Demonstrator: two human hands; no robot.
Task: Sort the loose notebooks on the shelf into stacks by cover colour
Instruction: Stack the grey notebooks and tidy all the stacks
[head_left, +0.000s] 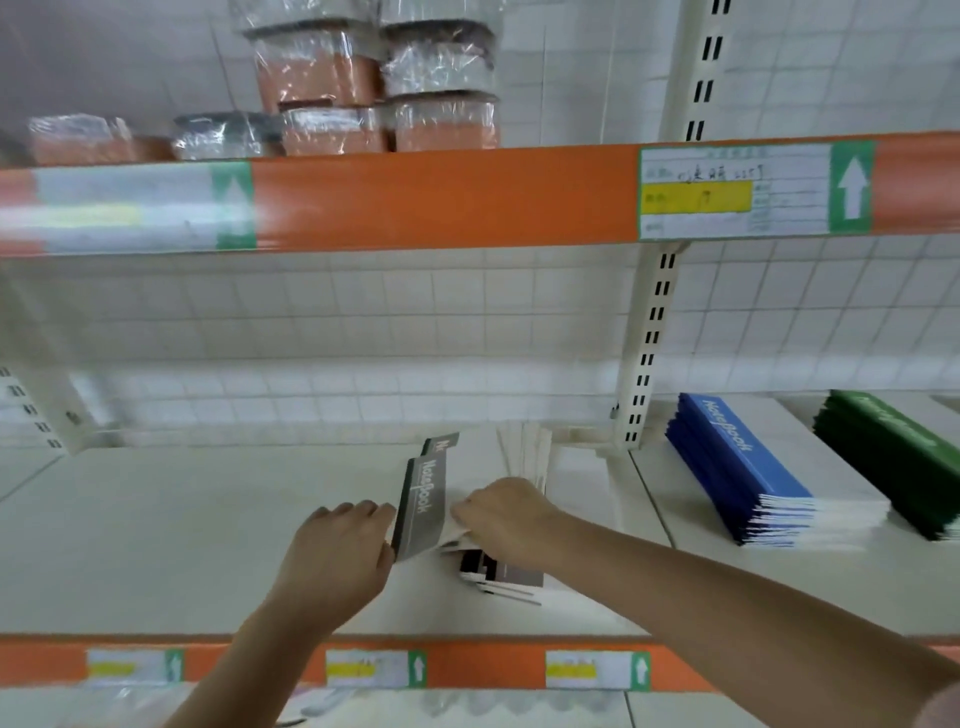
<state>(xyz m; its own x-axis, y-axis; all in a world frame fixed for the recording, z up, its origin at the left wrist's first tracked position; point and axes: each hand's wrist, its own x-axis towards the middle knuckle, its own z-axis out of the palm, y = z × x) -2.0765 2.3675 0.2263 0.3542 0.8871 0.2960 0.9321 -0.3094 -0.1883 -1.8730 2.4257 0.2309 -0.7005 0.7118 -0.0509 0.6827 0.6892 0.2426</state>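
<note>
A pile of grey-spined notebooks (426, 506) lies in the middle of the white shelf (182, 530). The top one is tilted up on its edge, its grey strip with the word Notebook facing me. My left hand (337, 556) holds that notebook's left edge, thumb against its lower corner. My right hand (501, 512) lies on the white covers beside the strip, fingers curled down onto the pile. More loose notebooks (498, 577) stick out under my right wrist. On the right section a blue stack (737, 473) and a green stack (893, 457) lie side by side.
A slotted upright post (644, 358) divides the shelf sections. The orange shelf edge (467, 667) with price labels runs along the front. Above, plastic-wrapped packs (374, 88) stand on the upper shelf. The white shelf surface extends to the left of the pile.
</note>
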